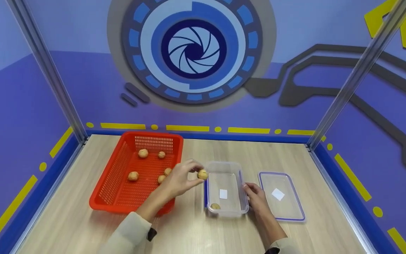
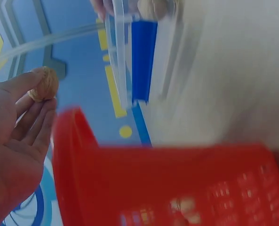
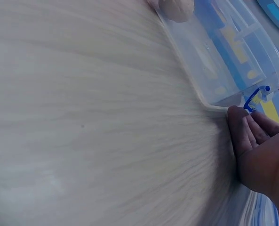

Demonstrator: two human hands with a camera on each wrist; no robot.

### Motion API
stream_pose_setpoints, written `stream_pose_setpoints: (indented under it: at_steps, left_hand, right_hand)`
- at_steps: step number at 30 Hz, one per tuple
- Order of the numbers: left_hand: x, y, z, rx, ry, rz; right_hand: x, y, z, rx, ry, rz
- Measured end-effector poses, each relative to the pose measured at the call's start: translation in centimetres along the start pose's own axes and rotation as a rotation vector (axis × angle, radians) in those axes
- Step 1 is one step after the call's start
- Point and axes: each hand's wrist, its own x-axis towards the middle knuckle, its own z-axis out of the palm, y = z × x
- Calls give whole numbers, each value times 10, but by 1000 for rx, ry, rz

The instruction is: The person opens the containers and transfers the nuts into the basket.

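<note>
My left hand [image 1: 182,179] pinches a walnut [image 1: 202,174] between thumb and fingertips, held up at the left rim of a clear plastic food container [image 1: 226,212]. In the left wrist view the walnut [image 2: 46,84] sits at the fingertips, clear of the palm. My right hand [image 1: 257,198] grips the container's right side, with the fingers [image 3: 245,129] low against its wall in the right wrist view. Inside the container one walnut [image 1: 215,206] lies in the near left corner, beside a white paper square [image 1: 223,194]. The left forearm passes over the red basket's near right corner.
A red plastic basket [image 1: 99,190] with several walnuts [image 1: 133,176] stands on the left. Right of the container lies its clear lid [image 1: 291,208] with a blue seal and a white square [image 1: 278,194]. Metal posts [image 1: 347,84] and printed panels enclose the wooden table [image 1: 189,229].
</note>
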Motion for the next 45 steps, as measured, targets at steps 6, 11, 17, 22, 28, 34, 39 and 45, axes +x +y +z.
stream_pose_setpoints:
  at_steps: [6,11,17,22,28,34,39,45]
  left_hand:
    - [-11,-16,-28,13,87,-58]
    - [-17,-31,-49,16,134,-148]
    - [-24,-56,-61,38,233,-224]
    - [-29,-73,-62,31,307,-295]
    - [-33,-91,-59,-4,344,-342]
    - [-37,-98,-59,-21,350,-387]
    - [-39,-102,-59,1,328,-438]
    - [-40,-106,-59,22,285,-485]
  right_hand:
    - [-2,1,2,0,-1,1]
    - [-1,0,2,4,0,-3]
    - [-2,-5,-1,8,-11,-6]
    - [-1,-2,-1,-5,-4,3]
    - [0,-1,-2,-14,-11,17]
    - [-1,-1,-1,-19,-6,19]
    - [-2,-1,0,-17,-7,7]
    - [1,0,-1,29,-9,-4]
